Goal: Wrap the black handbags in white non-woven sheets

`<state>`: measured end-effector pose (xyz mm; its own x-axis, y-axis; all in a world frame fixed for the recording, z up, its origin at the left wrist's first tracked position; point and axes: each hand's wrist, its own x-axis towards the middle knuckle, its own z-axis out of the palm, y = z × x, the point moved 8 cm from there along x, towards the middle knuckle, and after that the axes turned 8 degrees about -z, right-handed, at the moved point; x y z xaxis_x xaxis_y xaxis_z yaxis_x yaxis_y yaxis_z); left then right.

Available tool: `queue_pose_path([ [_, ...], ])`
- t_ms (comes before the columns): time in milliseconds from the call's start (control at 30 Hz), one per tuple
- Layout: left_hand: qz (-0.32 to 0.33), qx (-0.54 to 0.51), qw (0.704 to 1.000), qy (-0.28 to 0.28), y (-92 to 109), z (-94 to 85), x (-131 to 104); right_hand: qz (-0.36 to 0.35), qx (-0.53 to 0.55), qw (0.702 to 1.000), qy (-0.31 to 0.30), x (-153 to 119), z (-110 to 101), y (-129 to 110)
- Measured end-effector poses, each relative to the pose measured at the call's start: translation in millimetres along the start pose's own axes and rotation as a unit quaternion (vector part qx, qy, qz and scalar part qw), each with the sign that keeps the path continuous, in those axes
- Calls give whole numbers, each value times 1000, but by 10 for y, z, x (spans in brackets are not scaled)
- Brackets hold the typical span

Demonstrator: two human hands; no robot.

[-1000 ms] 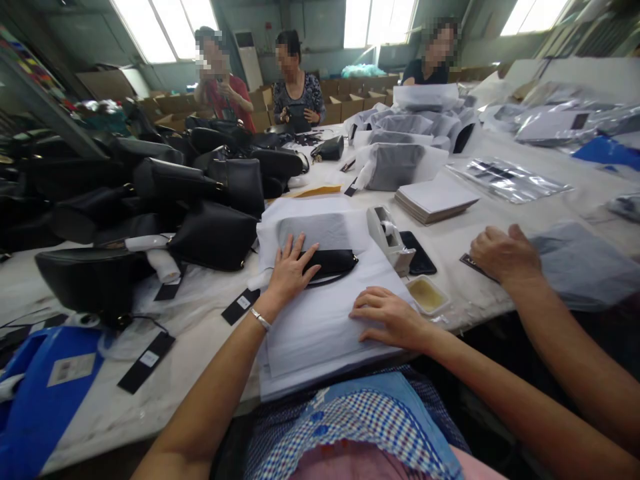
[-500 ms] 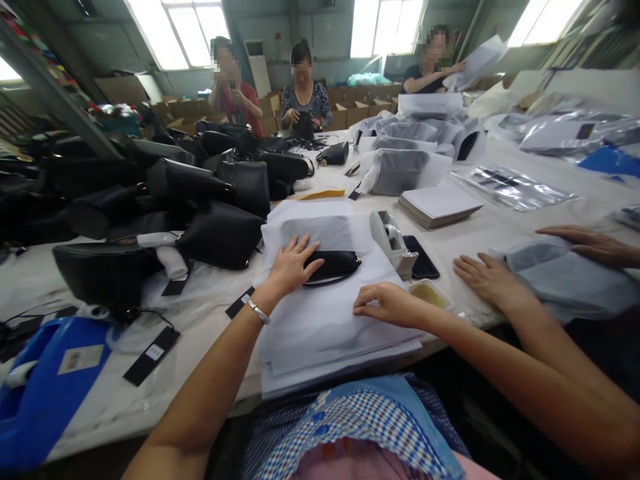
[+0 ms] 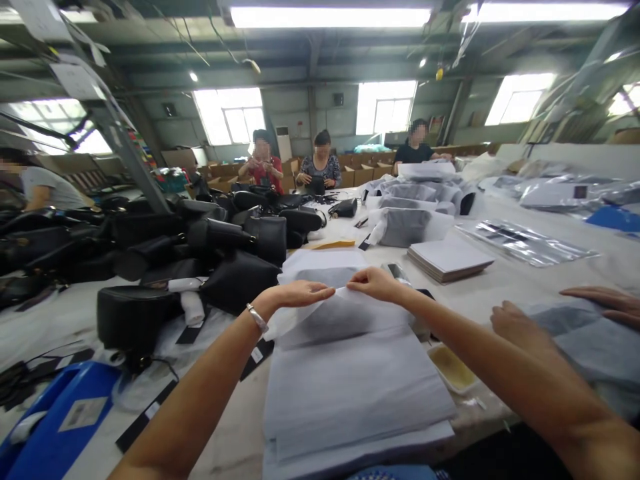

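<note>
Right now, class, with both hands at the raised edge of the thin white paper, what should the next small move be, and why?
Probably fold the thin white paper down: its edge stands raised above the flat sheets, the right hand appears to pinch it, and the left hand has its fingertips there too, so both could lower it evenly.

Far windows [image 3: 386, 100] blaze white, strip lights [image 3: 330, 17] glare above us under a dim ceiling [image 3: 280, 50], plastic bags [image 3: 527, 241] glint sharply, and shapes stretch soft toward the edges.
</note>
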<state>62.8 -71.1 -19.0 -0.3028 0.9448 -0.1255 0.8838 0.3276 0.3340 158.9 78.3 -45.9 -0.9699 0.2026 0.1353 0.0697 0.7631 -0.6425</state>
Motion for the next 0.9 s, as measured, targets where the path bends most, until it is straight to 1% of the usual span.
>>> queue_pose_path([
  [67,2,16,1000,-19,2,44,18,1,-17,1000,3,122,-8,59],
  [100,-4,27,1000,-16,-8,75,35,0,-24,1000,7,165,-12,73],
  [200,-48,62,996,40,-68,149,93,-1,-51,998,23,197,-26,56],
  [300,-82,80,989,90,-106,221,117,-16,-85,995,49,85,-15,-67],
  [367,-88,86,987,106,-114,259,121,-61,-136,987,63,-22,33,-220],
  [433,-90,91,985,117,-123,280,120,-122,-205,969,64,-107,125,-366],
  [500,-88,96,984,124,-132,294,116,-152,-260,951,61,-132,213,-409],
  [600,-79,103,983,131,-138,314,100,-145,-298,942,60,-59,271,-299],
  [700,-74,108,982,135,-157,324,82,-146,-302,940,65,30,276,-167],
  [767,-76,112,981,136,-188,320,84,-138,-289,944,73,65,258,-91],
  [900,-95,121,979,138,-283,288,137,-99,-262,956,84,107,219,11],
])
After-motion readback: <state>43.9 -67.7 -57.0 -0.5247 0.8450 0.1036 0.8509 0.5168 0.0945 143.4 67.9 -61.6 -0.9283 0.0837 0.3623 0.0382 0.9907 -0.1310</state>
